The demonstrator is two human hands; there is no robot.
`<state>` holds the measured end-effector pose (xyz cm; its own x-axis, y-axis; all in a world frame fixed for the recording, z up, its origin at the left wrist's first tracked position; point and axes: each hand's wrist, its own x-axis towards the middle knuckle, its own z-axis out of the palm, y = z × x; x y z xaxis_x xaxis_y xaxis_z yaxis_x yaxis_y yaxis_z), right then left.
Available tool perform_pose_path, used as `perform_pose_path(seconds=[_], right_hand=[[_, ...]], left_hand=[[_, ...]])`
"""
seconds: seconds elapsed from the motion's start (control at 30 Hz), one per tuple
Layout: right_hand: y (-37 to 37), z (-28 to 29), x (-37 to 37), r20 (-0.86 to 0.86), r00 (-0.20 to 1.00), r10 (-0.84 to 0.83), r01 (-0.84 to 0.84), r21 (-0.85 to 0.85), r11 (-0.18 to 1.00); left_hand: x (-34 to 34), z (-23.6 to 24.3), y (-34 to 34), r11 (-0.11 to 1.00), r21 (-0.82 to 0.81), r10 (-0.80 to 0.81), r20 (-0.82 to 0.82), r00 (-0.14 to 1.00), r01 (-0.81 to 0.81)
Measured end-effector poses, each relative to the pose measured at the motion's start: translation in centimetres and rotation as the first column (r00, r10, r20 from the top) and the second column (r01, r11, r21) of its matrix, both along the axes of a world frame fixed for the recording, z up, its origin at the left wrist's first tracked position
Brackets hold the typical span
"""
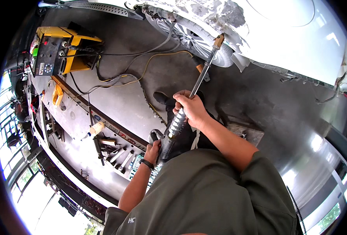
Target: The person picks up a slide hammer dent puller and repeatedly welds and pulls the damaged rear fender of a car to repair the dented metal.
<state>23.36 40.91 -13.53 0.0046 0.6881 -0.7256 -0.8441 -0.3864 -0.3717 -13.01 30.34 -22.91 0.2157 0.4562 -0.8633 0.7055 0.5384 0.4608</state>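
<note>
My right hand (191, 107) is closed around the metal shaft of a long puller tool (201, 76), near its ribbed sleeve. My left hand (153, 152) is closed on the dark grip at the tool's lower end, close to my body. The shaft runs up and away to a brass-coloured tip (219, 41), which is at or very near a scuffed, dented patch (230, 19) on a white car body (291, 27). A wheel (193, 39) sits under that panel.
A yellow-and-black machine (77, 41) stands upper left, with cables (142, 80) across the floor. A metal bench (75, 121) on the left holds wrenches (124, 160), a yellow tray (57, 94) and a bottle (97, 128). A low stool (250, 135) stands behind my right arm.
</note>
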Motion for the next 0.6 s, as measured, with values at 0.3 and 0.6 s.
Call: perform_pose_path(seconds=[0.3, 0.6], right_hand=[[-1.0, 0.2, 1.3, -0.009, 1.0, 0.008, -0.009, -0.068, 0.998], [-0.9, 0.1, 0.9, -0.032, 0.999, -0.039, 0.038, -0.04, 0.998]], left_hand=[[5.2, 4.6, 2.5, 0.991, -0.107, -0.104, -0.266, 0.958, 0.077], [5.3, 5.1, 2.7, 0.715, -0.502, 0.524, -0.076, 0.848, -0.487]])
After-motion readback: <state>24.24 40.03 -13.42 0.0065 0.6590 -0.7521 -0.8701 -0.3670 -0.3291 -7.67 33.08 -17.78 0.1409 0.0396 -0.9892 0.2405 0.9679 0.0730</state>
